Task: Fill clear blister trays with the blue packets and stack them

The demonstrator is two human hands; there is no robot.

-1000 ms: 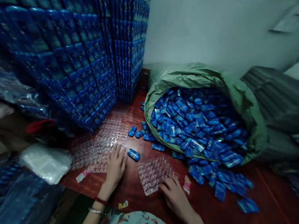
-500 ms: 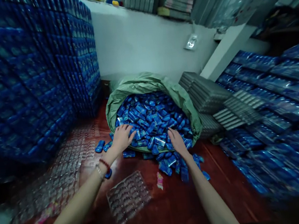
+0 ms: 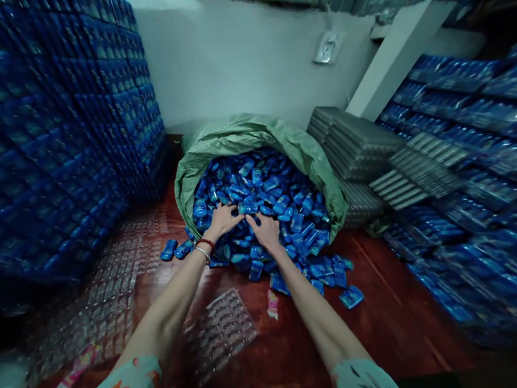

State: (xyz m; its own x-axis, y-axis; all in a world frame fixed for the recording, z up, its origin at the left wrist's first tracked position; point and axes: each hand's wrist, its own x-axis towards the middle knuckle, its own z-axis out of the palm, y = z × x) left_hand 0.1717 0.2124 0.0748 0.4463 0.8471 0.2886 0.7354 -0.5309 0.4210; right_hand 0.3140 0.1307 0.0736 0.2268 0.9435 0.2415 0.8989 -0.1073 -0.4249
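Small shiny blue packets [image 3: 282, 203] fill the mouth of a green woven sack [image 3: 324, 155] that lies open on the floor. Both of my hands are in this pile, close together. My left hand [image 3: 223, 219], with a red bead bracelet and a pale one at the wrist, has thumb and forefinger at the left end of one blue packet [image 3: 247, 207]. Just right of and below that packet, my right hand [image 3: 267, 230] is closed, its thumb towards the left hand. Its curled fingers partly hide whatever they hold.
Clear plastic trays [image 3: 222, 332] with moulded pockets lie on the red-brown floor [image 3: 378, 342]. Loose packets [image 3: 352, 296] and a pink wrapper [image 3: 272, 304] lie before the sack. Tall stacks of blue packs stand left [image 3: 112, 98] and right [image 3: 483, 162]; grey trays [image 3: 355, 139] sit beside the sack.
My hands have come together at the middle of the pile, the right one moving left and the left one slightly right. The view has tilted down, showing the patterned sleeves.
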